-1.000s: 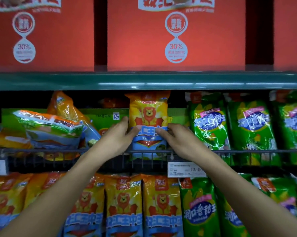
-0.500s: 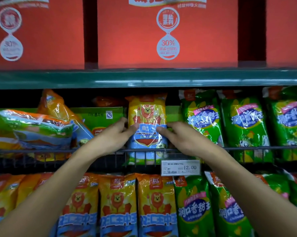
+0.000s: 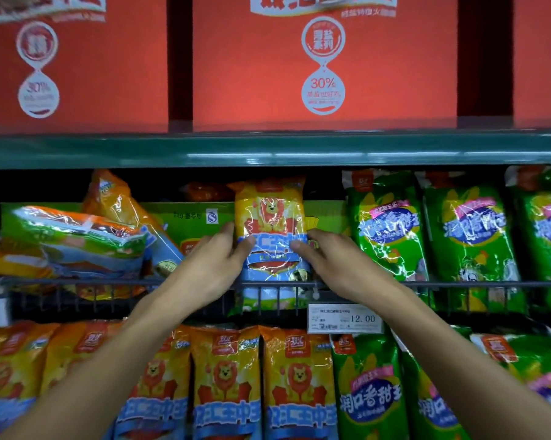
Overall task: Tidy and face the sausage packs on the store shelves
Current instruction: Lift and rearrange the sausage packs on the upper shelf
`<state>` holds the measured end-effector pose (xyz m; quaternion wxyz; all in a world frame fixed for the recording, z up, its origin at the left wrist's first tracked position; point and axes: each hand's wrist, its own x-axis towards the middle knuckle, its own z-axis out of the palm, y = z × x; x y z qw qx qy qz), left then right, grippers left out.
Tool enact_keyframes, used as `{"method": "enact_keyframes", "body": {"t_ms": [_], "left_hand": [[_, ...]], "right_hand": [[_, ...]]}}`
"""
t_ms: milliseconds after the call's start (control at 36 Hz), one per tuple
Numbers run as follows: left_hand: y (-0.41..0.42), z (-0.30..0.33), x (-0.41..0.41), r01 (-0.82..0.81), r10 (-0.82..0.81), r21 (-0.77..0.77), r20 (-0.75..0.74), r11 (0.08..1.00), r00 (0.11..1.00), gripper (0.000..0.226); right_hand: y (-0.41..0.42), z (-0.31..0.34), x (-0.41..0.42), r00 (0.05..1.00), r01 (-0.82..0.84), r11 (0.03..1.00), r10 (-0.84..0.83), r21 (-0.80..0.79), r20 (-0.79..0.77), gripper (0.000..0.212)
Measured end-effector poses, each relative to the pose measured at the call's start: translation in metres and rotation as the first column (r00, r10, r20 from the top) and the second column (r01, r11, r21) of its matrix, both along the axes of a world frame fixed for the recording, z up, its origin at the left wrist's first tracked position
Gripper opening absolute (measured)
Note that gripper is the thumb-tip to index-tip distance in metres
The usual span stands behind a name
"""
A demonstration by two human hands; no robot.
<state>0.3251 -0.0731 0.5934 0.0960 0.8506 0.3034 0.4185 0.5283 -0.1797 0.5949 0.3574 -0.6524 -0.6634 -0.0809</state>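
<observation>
A yellow sausage pack with a lion point(image 3: 270, 217) stands upright in the middle shelf behind the wire rail point(image 3: 458, 284). My left hand point(image 3: 215, 265) grips its left edge, thumb across the front. My right hand point(image 3: 329, 265) grips its right edge the same way. To the left, an orange pack point(image 3: 118, 204) leans tilted and a pack point(image 3: 74, 236) lies on its side. Green sausage packs point(image 3: 385, 230) stand upright to the right.
Red cartons point(image 3: 325, 65) fill the top shelf above a green shelf edge point(image 3: 268, 150). A green carton point(image 3: 188, 217) sits behind the held pack. A price tag point(image 3: 344, 318) hangs under the rail. Rows of yellow packs point(image 3: 226, 382) and green packs point(image 3: 369, 395) fill the lower shelf.
Both hands stay on the yellow lion pack, which now stands a little straighter. The view has shifted slightly.
</observation>
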Motion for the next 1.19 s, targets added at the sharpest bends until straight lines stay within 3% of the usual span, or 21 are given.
{"method": "enact_keyframes", "body": {"t_ms": [56,111,139,278,361,417,472,528,583,722,889,1000,1111,1194], "left_hand": [[-0.004,-0.005,0.002,-0.008,0.007,0.034,0.030,0.999,1.000,0.035],[-0.009,-0.008,0.002,-0.026,0.024,0.070,0.040,0.997,0.999,0.070],[-0.011,-0.010,0.002,-0.038,0.036,0.101,0.027,0.994,0.999,0.075],[-0.016,-0.017,0.004,-0.110,0.125,0.353,-0.022,0.929,0.992,0.061],[-0.015,-0.020,0.004,-0.138,0.174,0.406,-0.052,0.903,0.983,0.059],[-0.013,-0.022,0.006,-0.139,0.194,0.429,-0.088,0.892,0.977,0.059],[-0.013,-0.023,0.007,-0.143,0.202,0.430,-0.095,0.892,0.975,0.062],[-0.014,-0.022,0.006,-0.138,0.196,0.412,-0.101,0.901,0.975,0.066],[-0.018,-0.022,0.002,-0.120,0.179,0.380,-0.124,0.917,0.976,0.071],[-0.027,-0.038,-0.037,-0.094,0.161,0.421,-0.126,0.902,0.979,0.065],[-0.014,-0.068,-0.111,-0.088,0.089,0.484,0.021,0.871,0.996,0.050],[0.001,-0.077,-0.144,-0.001,0.030,0.520,-0.048,0.854,0.998,0.051],[0.015,-0.075,-0.161,0.060,-0.001,0.503,-0.117,0.862,0.993,0.058],[0.023,-0.073,-0.167,0.093,-0.032,0.511,-0.127,0.855,0.991,0.060]], "right_hand": [[-0.002,-0.001,0.001,1.000,0.004,1.000,-0.004,0.025,-0.008,0.025],[-0.004,-0.003,0.002,1.000,0.001,1.000,-0.001,0.025,-0.014,0.049],[-0.004,-0.004,0.004,1.000,0.012,1.000,-0.011,0.026,-0.023,0.057],[-0.005,-0.009,0.004,0.999,0.015,0.997,-0.012,0.073,-0.048,0.062],[-0.005,-0.015,0.003,0.999,0.008,0.958,0.006,0.285,-0.049,0.072],[-0.008,-0.019,0.001,0.999,-0.007,0.900,-0.016,0.437,0.048,0.074],[-0.010,-0.022,-0.003,0.970,-0.065,0.876,-0.057,0.478,0.236,0.065],[-0.010,-0.024,-0.007,0.913,-0.104,0.896,-0.086,0.431,0.399,0.057],[-0.010,-0.026,-0.009,0.893,-0.091,0.923,-0.090,0.373,0.442,0.057],[-0.012,-0.026,-0.020,0.939,-0.105,0.911,-0.041,0.398,0.342,0.056],[-0.007,-0.031,-0.066,0.948,-0.212,0.884,0.081,0.417,0.309,0.055],[0.010,-0.021,-0.112,0.960,-0.249,0.908,0.186,0.337,0.208,0.063],[0.039,-0.002,-0.153,0.970,-0.216,0.952,0.184,0.215,0.161,0.068],[0.059,0.005,-0.176,0.974,-0.205,0.974,0.193,0.095,0.119,0.052]]}}
